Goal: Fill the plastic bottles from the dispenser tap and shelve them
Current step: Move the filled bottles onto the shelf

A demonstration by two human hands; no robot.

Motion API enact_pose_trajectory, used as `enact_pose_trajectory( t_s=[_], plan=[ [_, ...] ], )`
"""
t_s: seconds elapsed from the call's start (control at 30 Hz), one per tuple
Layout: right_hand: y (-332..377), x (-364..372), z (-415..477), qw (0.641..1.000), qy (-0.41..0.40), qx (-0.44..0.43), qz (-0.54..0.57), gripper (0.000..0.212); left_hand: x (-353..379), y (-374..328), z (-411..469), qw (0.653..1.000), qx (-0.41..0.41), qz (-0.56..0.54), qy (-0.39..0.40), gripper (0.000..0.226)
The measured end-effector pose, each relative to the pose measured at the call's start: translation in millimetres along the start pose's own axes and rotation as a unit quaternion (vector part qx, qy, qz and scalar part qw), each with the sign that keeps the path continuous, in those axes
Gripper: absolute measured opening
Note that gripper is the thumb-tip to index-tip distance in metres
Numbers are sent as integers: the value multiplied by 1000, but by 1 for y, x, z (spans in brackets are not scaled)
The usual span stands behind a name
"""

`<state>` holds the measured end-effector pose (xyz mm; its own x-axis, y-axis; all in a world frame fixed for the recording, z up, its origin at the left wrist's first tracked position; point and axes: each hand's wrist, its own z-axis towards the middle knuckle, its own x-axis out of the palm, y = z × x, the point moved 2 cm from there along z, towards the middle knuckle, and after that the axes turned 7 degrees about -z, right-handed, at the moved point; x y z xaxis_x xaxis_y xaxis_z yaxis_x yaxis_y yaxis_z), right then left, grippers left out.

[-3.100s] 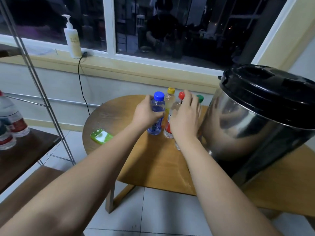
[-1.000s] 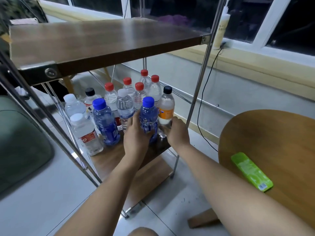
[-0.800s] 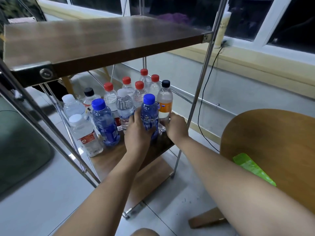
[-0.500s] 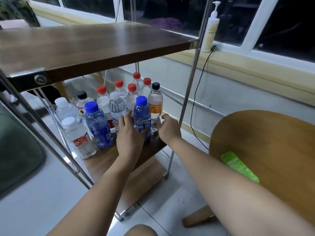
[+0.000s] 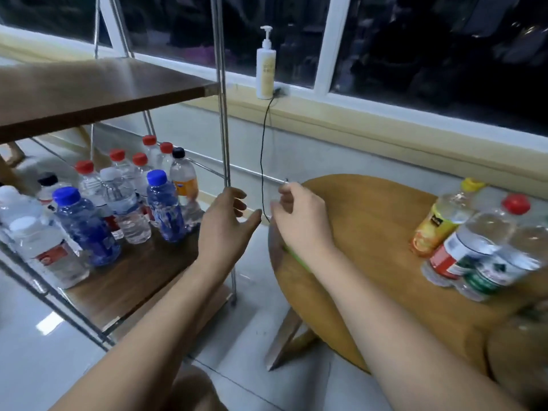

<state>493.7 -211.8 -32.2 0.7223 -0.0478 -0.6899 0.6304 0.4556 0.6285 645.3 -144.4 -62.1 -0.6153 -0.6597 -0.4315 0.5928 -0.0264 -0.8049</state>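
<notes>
Several filled plastic bottles stand on the lower shelf board (image 5: pixel 124 280) at left. Among them is a blue-capped bottle (image 5: pixel 164 206) near the shelf's right edge, and a second blue-capped bottle (image 5: pixel 83 226) stands further left. My left hand (image 5: pixel 226 223) hovers between shelf and table, fingers relaxed, holding nothing. My right hand (image 5: pixel 299 215) is beside it over the round table's left edge, fingers loosely curled and empty. On the round wooden table (image 5: pixel 370 232) at right stand a yellow-capped bottle (image 5: pixel 441 221) and a red-capped bottle (image 5: pixel 480 247). The dispenser is out of view.
An upper shelf board (image 5: pixel 98 90) overhangs the bottles, and a metal upright (image 5: pixel 224 129) stands just beyond my left hand. A pump bottle (image 5: pixel 266 69) sits on the window sill with a black cable (image 5: pixel 262 161) hanging down. A green object (image 5: pixel 293 255) peeks out under my right wrist.
Both hands have let go of the bottles on the shelf and drawn back to the right. The view has swung right, bringing the table's bottles into sight.
</notes>
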Motion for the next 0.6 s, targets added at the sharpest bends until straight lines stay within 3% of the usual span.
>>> enact_pose_trajectory(
  t_s=[0.13, 0.37, 0.6],
  plan=[
    [-36, -74, -26, 995, -82, -10, -51, 17, 47, -52, -12, 999, 21, -26, 43, 40],
    [-102, -192, -61, 963, -232, 69, -117, 21, 136, -139, -35, 985, 55, -88, 138, 39],
    [-133, -243, -70, 924, -333, 119, -145, 27, 213, -203, -67, 958, 73, -135, 242, 50]
  ],
)
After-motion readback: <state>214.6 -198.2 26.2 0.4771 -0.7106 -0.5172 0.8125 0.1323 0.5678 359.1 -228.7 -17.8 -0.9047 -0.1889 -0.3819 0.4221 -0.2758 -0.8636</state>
